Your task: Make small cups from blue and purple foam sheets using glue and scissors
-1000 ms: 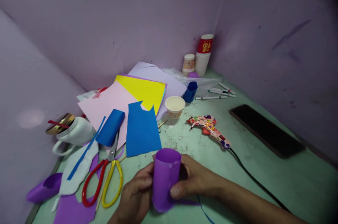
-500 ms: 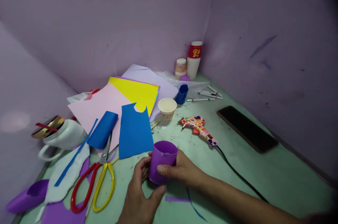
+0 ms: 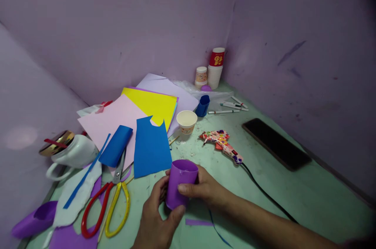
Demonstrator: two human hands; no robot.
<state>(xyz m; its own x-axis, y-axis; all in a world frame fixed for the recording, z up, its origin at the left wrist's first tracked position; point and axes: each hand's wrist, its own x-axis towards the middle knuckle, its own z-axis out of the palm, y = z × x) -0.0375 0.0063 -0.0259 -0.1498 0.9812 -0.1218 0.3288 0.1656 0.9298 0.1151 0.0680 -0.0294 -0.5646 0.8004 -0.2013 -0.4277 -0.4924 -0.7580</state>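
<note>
A purple paper cup (image 3: 181, 186), open at the top, stands upright between my hands just over the table. My right hand (image 3: 202, 188) wraps it from the far right, thumb pressed across its front. My left hand (image 3: 160, 212) curls round its left side, its thumb tip against the lower front edge; the other fingers go partly behind it. Left of them lie scissors (image 3: 118, 172) with one red and one yellow handle. A blue sheet with a torn top (image 3: 152, 147) lies just beyond. A purple strip (image 3: 199, 222) and a thin blue strip (image 3: 219, 231) rest nearer me.
A flower-patterned glue gun (image 3: 221, 145) with a black cord and a phone (image 3: 276, 143) lie to the right. Behind are a small paper cup (image 3: 187, 123), a blue paper cup (image 3: 203, 106), pens (image 3: 233, 105) and stacked cups (image 3: 215, 76). A white mug (image 3: 73, 151) tips over at left.
My left thumb has come up against the cup's lower front. The whole view has shifted slightly; the things on the table lie as before.
</note>
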